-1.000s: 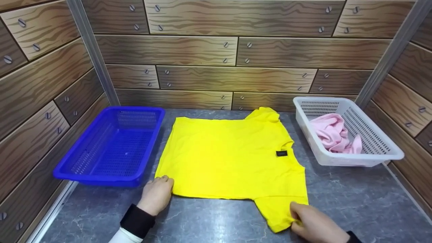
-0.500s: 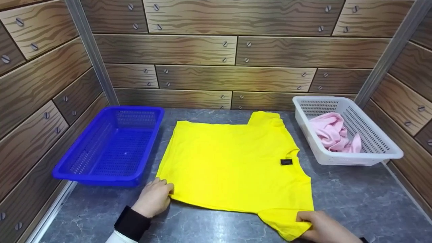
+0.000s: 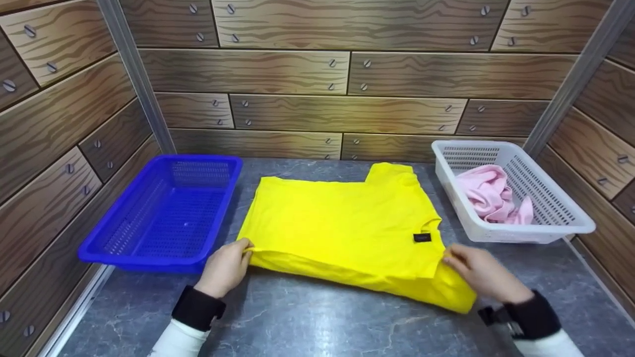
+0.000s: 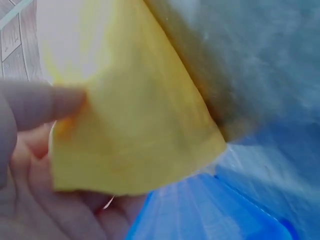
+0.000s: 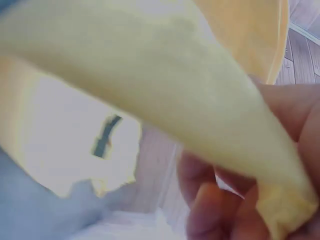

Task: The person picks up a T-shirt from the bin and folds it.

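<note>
Pinching the near edge of a yellow T-shirt (image 3: 337, 223), both hands hold its cloth with thumb and fingers closed together. The left hand (image 3: 225, 267) grips the near corner at the hem end; the left wrist view shows its thumb over the cloth and its fingers beneath. The right hand (image 3: 488, 272) has hold of the shirt by the near shoulder, fingers curled, and a yellow fold of sleeve hangs below it. Between the hands the near edge is lifted off the desk (image 3: 307, 322), while the rest of the shirt lies flat beyond them. A black label (image 3: 422, 237) at the neckline sits just beyond the right hand and slightly inward of it. Outward of the left hand and beyond it stands a blue basket (image 3: 144, 262), its near corner close to that hand. Farther beyond the right hand is a white basket (image 3: 536, 233) with a crumpled pink cloth (image 3: 486, 193) inside.
</note>
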`<state>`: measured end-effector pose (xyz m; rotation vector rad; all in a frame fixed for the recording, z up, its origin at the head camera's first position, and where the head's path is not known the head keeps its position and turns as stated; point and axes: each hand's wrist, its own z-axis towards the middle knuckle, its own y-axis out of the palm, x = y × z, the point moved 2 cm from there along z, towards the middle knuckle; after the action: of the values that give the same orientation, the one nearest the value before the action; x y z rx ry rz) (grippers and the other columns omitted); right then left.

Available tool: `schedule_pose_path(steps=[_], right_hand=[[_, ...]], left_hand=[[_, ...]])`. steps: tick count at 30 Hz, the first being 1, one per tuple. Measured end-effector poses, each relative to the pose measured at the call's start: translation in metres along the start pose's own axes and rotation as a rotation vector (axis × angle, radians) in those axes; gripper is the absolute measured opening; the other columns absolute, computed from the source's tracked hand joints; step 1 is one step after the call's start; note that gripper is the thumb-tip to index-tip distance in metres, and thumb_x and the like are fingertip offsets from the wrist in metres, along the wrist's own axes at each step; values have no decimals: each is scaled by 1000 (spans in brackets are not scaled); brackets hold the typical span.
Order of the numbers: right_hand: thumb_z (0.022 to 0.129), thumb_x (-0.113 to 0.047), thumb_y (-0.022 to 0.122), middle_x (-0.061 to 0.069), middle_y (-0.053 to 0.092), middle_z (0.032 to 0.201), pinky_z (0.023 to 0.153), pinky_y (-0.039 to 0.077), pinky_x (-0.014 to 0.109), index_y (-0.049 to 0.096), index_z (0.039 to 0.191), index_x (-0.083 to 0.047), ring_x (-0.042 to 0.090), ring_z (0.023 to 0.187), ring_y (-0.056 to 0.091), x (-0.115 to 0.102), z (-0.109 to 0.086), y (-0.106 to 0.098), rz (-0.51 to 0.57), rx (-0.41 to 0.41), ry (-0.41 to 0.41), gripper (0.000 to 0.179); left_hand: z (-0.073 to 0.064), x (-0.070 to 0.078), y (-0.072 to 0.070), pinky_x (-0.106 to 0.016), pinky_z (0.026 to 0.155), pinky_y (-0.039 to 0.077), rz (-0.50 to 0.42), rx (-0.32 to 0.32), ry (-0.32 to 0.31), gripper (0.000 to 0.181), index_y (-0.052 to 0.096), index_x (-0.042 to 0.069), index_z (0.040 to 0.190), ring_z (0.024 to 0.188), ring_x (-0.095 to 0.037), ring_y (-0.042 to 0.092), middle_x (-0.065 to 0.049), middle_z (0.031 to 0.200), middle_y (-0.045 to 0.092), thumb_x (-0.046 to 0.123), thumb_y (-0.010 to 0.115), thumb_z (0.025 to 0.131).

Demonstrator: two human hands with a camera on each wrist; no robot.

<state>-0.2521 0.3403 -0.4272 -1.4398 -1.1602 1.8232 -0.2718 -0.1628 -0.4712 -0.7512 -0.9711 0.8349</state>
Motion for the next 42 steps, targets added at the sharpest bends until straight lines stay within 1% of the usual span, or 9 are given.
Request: schedule_pose_path(steps=[4, 7, 10, 16, 22, 27, 32, 35, 42], right_hand=[[100, -15, 65, 0, 66, 83, 67, 49, 30, 69, 97, -11, 11, 70, 51, -4, 29, -15, -119, 110, -52, 6], [98, -13, 67, 6, 70, 87, 75, 52, 42, 70, 96, -9, 20, 77, 58, -6, 51, -23, -193, 186, -89, 6], [100, -14, 65, 14, 72, 94, 83, 51, 55, 71, 102, -5, 31, 86, 61, -6, 72, -29, -233, 217, -70, 11], [102, -18, 61, 21, 72, 97, 80, 47, 61, 71, 107, -3, 44, 94, 59, 1, 115, -32, -327, 243, 5, 19], [99, -19, 66, 26, 70, 111, 90, 44, 67, 68, 113, 1, 52, 110, 54, 20, 146, 0, -402, 303, 79, 24], [101, -17, 61, 27, 68, 118, 93, 49, 63, 65, 120, 3, 47, 110, 59, 24, 128, 22, -194, 304, 133, 28], [105, -22, 54, 23, 72, 106, 77, 54, 40, 65, 119, 5, 29, 88, 66, 32, 89, 15, 74, 169, 260, 32], [105, -27, 54, 15, 70, 90, 66, 48, 31, 66, 112, 5, 21, 77, 62, 42, 71, 6, 127, 76, 348, 34], [100, -42, 60, -2, 56, 65, 57, 40, 30, 58, 70, -11, 16, 60, 48, 64, 52, 2, 99, -100, 479, 43]], left_hand=[[15, 3, 3, -52, 74, 57, -45, 100, -60, 10, 70, 6, 100, 90, -36, 73, -14, 100, 76, 0, 67, 93], [26, 3, 7, -54, 78, 57, -75, 122, -124, 10, 71, 5, 101, 93, -38, 73, -16, 101, 76, 0, 64, 95], [38, 1, 11, -54, 80, 57, -71, 109, -191, 12, 71, 4, 104, 96, -40, 72, -18, 103, 75, 1, 62, 96], [59, -6, 23, -54, 79, 57, -60, 80, -306, 13, 71, 8, 109, 97, -39, 73, -17, 105, 76, 8, 62, 99], [75, -22, 42, -59, 84, 56, -104, 3, -455, 27, 60, 3, 125, 106, -45, 70, -26, 117, 72, 15, 58, 101], [74, -29, 45, -61, 92, 53, -146, -117, -564, 48, 43, -5, 140, 116, -49, 65, -36, 125, 65, 18, 57, 100], [69, -30, 34, -59, 99, 51, -189, -155, -543, 51, 40, -13, 141, 118, -51, 63, -40, 126, 62, 9, 55, 97], [66, -31, 28, -57, 103, 49, -181, -198, -525, 50, 41, -16, 139, 121, -51, 61, -40, 129, 60, 3, 51, 94], [61, -38, 23, -55, 106, 48, -145, -271, -501, 48, 45, -21, 134, 122, -50, 59, -40, 128, 59, -4, 45, 90]])
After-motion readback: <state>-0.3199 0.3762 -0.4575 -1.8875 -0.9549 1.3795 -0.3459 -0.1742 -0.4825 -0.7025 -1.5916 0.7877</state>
